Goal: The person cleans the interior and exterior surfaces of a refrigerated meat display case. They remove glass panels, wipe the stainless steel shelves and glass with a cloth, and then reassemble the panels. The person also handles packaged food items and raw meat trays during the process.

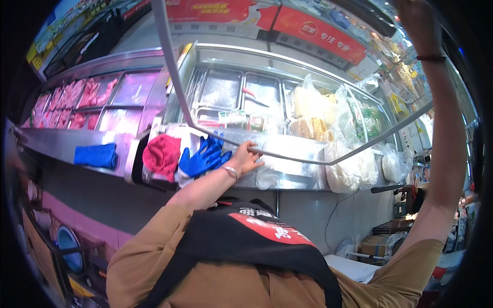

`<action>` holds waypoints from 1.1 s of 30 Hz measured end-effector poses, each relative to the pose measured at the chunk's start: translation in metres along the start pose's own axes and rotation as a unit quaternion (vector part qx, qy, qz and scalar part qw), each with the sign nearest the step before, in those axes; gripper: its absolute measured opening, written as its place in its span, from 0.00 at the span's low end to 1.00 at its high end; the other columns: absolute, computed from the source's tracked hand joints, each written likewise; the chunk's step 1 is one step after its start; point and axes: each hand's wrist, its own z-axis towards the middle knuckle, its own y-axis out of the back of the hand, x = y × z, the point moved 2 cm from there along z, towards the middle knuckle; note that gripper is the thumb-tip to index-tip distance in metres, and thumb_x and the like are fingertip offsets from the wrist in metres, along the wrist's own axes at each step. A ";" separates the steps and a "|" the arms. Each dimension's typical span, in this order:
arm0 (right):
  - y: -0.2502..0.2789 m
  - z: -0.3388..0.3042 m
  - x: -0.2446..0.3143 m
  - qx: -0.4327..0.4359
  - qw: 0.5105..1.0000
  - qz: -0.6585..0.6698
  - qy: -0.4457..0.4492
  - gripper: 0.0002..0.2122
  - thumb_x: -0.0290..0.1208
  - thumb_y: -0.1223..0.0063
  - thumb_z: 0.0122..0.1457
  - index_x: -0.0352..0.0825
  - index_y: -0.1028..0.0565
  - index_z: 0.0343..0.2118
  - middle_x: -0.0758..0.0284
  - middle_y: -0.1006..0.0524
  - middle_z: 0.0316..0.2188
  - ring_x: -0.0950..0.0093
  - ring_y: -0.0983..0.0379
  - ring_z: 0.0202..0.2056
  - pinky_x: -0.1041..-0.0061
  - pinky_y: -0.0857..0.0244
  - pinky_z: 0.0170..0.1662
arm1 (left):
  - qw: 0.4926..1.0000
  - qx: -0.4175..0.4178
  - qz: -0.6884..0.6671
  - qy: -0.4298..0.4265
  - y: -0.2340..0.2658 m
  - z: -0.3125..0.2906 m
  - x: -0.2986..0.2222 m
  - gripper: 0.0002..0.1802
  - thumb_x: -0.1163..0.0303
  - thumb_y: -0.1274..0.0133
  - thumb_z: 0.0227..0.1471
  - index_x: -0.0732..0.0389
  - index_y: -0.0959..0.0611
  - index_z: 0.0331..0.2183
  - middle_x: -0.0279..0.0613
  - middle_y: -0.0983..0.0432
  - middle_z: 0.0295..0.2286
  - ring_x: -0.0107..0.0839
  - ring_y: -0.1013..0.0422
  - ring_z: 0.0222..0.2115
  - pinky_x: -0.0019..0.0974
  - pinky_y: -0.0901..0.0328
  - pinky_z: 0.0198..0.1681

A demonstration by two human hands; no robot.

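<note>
- Steel counter (54, 146) spans 9 to 3 o'clock, its grey front (303, 210) facing 5.
- Pink light tints the counter toward 10 o'clock; whiter light falls at 12.
- Red panels (226, 15) line the far side at 12 and 1 o'clock.
- Pale floor (141, 36) shows at 11 o'clock, pink-tinted floor (84, 211) at 8.
- Dark case (92, 38) at 10 o'clock.
- Blue basin (69, 247) at 8 o'clock.
- Cardboard box (375, 245) at 4 o'clock.

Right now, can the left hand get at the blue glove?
Probably yes: the left hand is just right of the blue glove, whose near side looks uncovered. The grey bar crosses by its fingers, and whether the hand grips that bar is unclear.
</note>
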 end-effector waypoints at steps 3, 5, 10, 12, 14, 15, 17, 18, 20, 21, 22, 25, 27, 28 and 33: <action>-0.006 0.000 0.021 0.051 0.979 0.124 -0.152 0.24 0.45 0.51 0.61 0.30 0.29 0.13 0.61 0.39 0.08 0.71 0.42 0.11 0.69 0.47 0.18 | 1.000 -0.012 0.002 0.011 0.000 0.002 0.002 0.21 0.60 0.51 0.48 0.57 0.35 0.43 0.40 0.35 0.43 0.38 0.35 0.46 0.61 0.50 0.58; -0.015 -0.003 0.018 0.046 0.987 0.095 -0.118 0.23 0.44 0.50 0.61 0.30 0.28 0.14 0.55 0.36 0.10 0.65 0.39 0.12 0.66 0.44 0.19 | 0.999 -0.022 0.003 0.028 0.003 0.000 0.005 0.22 0.58 0.52 0.49 0.61 0.34 0.42 0.42 0.35 0.43 0.39 0.36 0.46 0.58 0.49 0.57; -0.021 -0.022 0.019 0.141 0.959 0.133 -0.208 0.24 0.47 0.52 0.61 0.31 0.25 0.16 0.55 0.32 0.11 0.63 0.31 0.13 0.66 0.41 0.18 | 0.981 0.014 0.192 0.015 -0.024 -0.053 -0.020 0.25 0.65 0.56 0.55 0.65 0.34 0.53 0.51 0.36 0.54 0.40 0.37 0.55 0.45 0.43 0.57; -0.024 -0.030 0.020 0.149 0.955 0.125 -0.226 0.24 0.48 0.52 0.61 0.32 0.24 0.16 0.56 0.31 0.10 0.64 0.30 0.13 0.67 0.40 0.18 | 0.919 0.078 0.361 -0.141 -0.101 -0.107 -0.057 0.20 0.74 0.59 0.58 0.64 0.30 0.52 0.50 0.28 0.47 0.38 0.32 0.51 0.40 0.38 0.53; -0.026 -0.036 0.019 0.157 0.948 0.138 -0.239 0.25 0.49 0.54 0.61 0.33 0.23 0.17 0.57 0.30 0.10 0.64 0.29 0.13 0.67 0.39 0.18 | 0.743 0.217 0.444 -0.451 -0.184 -0.170 -0.114 0.14 0.77 0.54 0.57 0.65 0.25 0.46 0.46 0.24 0.41 0.34 0.29 0.45 0.35 0.37 0.51; -0.032 -0.038 0.018 0.172 0.939 0.146 -0.258 0.25 0.50 0.55 0.61 0.34 0.22 0.17 0.58 0.29 0.11 0.62 0.29 0.14 0.66 0.39 0.19 | 0.566 0.244 0.491 -0.616 -0.227 -0.195 -0.142 0.14 0.80 0.53 0.54 0.66 0.25 0.45 0.46 0.23 0.40 0.35 0.27 0.44 0.36 0.35 0.49; -0.033 -0.043 0.011 0.133 0.966 0.103 -0.198 0.24 0.50 0.55 0.61 0.35 0.22 0.17 0.58 0.29 0.11 0.60 0.29 0.15 0.66 0.39 0.19 | 0.167 0.213 0.505 -0.820 -0.318 -0.224 -0.184 0.16 0.80 0.48 0.50 0.64 0.23 0.44 0.49 0.23 0.38 0.40 0.26 0.41 0.38 0.34 0.44; -0.032 -0.048 0.008 0.118 0.976 0.081 -0.165 0.24 0.50 0.55 0.61 0.35 0.22 0.17 0.58 0.29 0.12 0.60 0.30 0.15 0.66 0.39 0.19 | 0.061 0.190 0.532 -0.823 -0.355 -0.221 -0.191 0.17 0.78 0.49 0.51 0.62 0.23 0.45 0.48 0.22 0.36 0.39 0.25 0.37 0.39 0.33 0.42; -0.026 -0.049 0.010 0.111 0.977 0.075 -0.167 0.23 0.48 0.54 0.61 0.35 0.22 0.17 0.57 0.28 0.12 0.58 0.30 0.16 0.64 0.38 0.21 | -0.054 0.151 0.591 -0.791 -0.414 -0.213 -0.201 0.21 0.79 0.48 0.51 0.59 0.24 0.48 0.47 0.22 0.32 0.36 0.24 0.32 0.40 0.31 0.39; -0.021 -0.047 0.010 0.094 0.979 0.080 -0.160 0.23 0.48 0.54 0.61 0.35 0.22 0.17 0.57 0.29 0.12 0.59 0.30 0.16 0.64 0.38 0.21 | -0.040 0.100 0.657 -0.746 -0.435 -0.212 -0.202 0.18 0.67 0.47 0.49 0.57 0.21 0.44 0.45 0.21 0.28 0.35 0.25 0.27 0.38 0.31 0.33; -0.016 -0.050 0.009 0.083 0.981 0.080 -0.154 0.23 0.47 0.54 0.61 0.35 0.22 0.17 0.57 0.29 0.12 0.59 0.30 0.15 0.64 0.38 0.21 | -0.020 0.052 0.716 -0.696 -0.454 -0.206 -0.200 0.20 0.54 0.45 0.48 0.55 0.17 0.40 0.43 0.21 0.24 0.35 0.26 0.22 0.36 0.32 0.28; -0.005 -0.100 0.001 -0.046 0.980 0.100 -0.164 0.15 0.40 0.54 0.62 0.35 0.24 0.25 0.61 0.28 0.20 0.66 0.29 0.23 0.68 0.36 0.27 | 0.013 0.041 0.783 -0.621 -0.477 -0.189 -0.191 0.29 0.39 0.44 0.46 0.58 0.13 0.31 0.39 0.24 0.15 0.29 0.32 0.13 0.33 0.36 0.18; 0.016 -0.145 0.035 -0.099 0.952 0.176 -0.231 0.08 0.30 0.57 0.63 0.32 0.26 0.39 0.62 0.25 0.35 0.71 0.27 0.36 0.73 0.33 0.39 | 0.060 -0.041 0.831 -0.552 -0.475 -0.230 -0.189 0.31 0.37 0.41 0.41 0.59 0.13 0.30 0.38 0.24 0.16 0.27 0.31 0.13 0.30 0.36 0.18; 0.030 -0.173 0.059 -0.094 0.940 0.175 -0.277 0.09 0.26 0.59 0.64 0.31 0.27 0.42 0.62 0.24 0.39 0.72 0.27 0.41 0.73 0.33 0.44 | 0.070 -0.052 0.824 -0.559 -0.469 -0.225 -0.193 0.30 0.39 0.39 0.40 0.59 0.13 0.29 0.38 0.22 0.17 0.29 0.29 0.16 0.32 0.34 0.21; 0.024 -0.441 0.260 0.059 0.239 0.458 -0.854 0.14 0.34 0.64 0.64 0.31 0.26 0.32 0.67 0.27 0.23 0.73 0.29 0.32 0.74 0.38 0.37 | 0.102 -0.008 0.784 -0.612 -0.477 -0.176 -0.190 0.33 0.38 0.36 0.35 0.64 0.15 0.26 0.41 0.23 0.18 0.30 0.27 0.19 0.34 0.34 0.25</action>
